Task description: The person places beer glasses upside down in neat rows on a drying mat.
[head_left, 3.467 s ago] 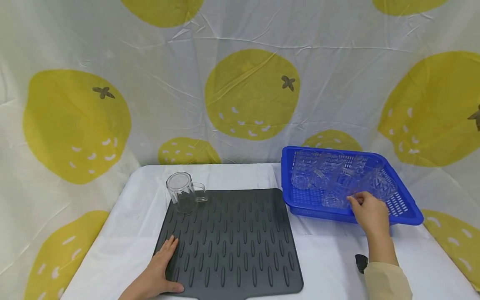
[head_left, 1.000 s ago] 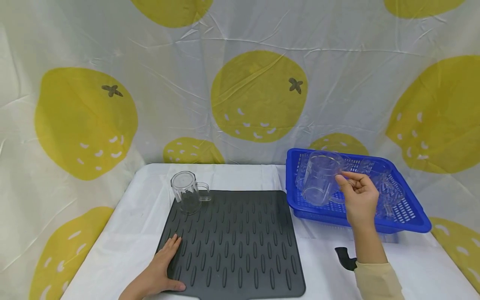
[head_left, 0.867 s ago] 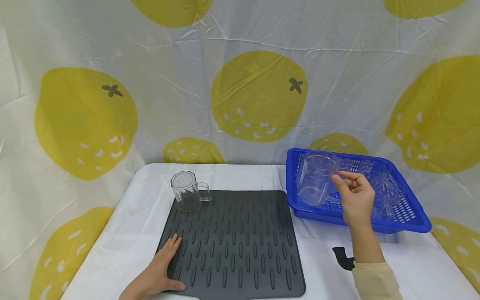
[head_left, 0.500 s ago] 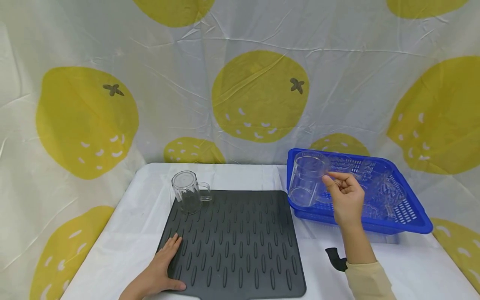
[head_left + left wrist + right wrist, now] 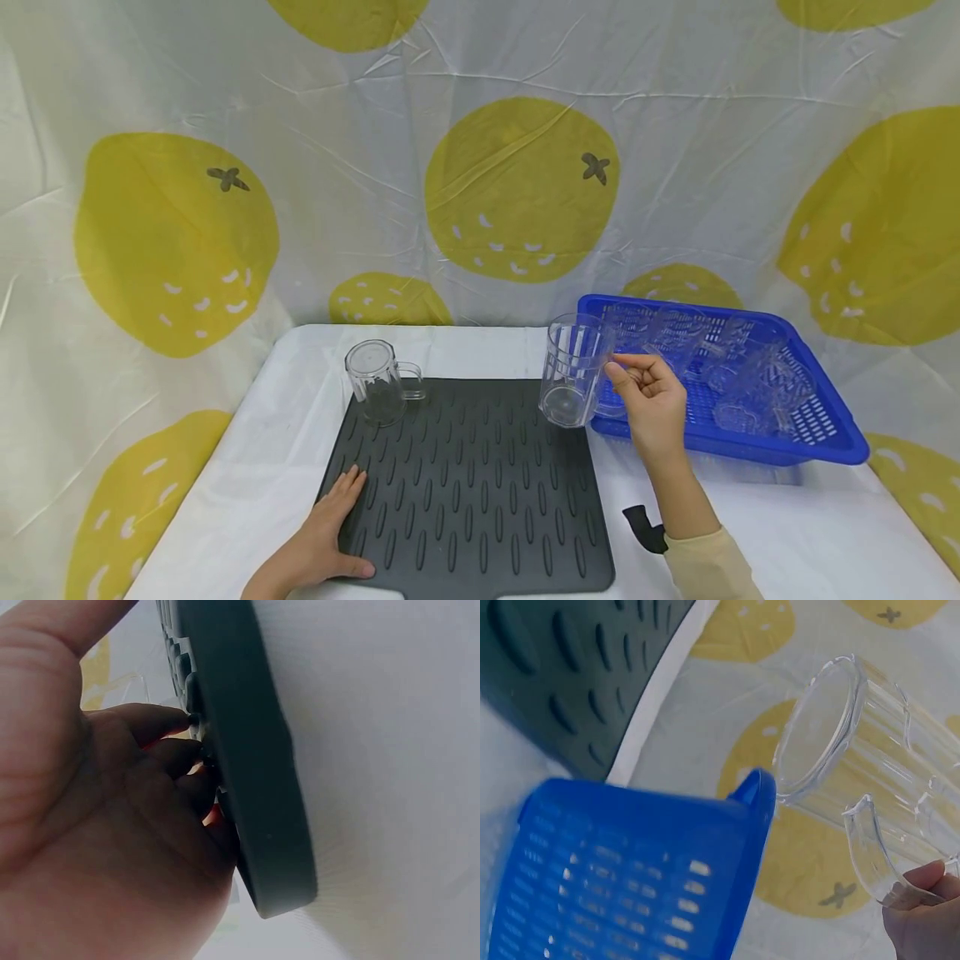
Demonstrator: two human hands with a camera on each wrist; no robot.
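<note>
My right hand pinches the handle of a clear glass mug, held up over the far right corner of a dark grey ribbed mat. In the right wrist view, thumb and finger grip that handle, and the mug hangs apart from the basket. Another glass mug, its handle pointing right, stands on the mat's far left corner. On the mat's near left edge rests my left hand, fingers spread. The left wrist view shows its fingers lying over the mat's edge.
A blue plastic basket with several clear glasses lying in it stands at the right, its near side slightly overlapping the table's cloth. White cloth covers the table. A lemon-print curtain hangs behind. A black strap shows at the right wrist.
My right hand took hold of a mug in the basket, lifted it and carried it left out over the mat's far right corner. My left hand and the standing mug stayed in place.
</note>
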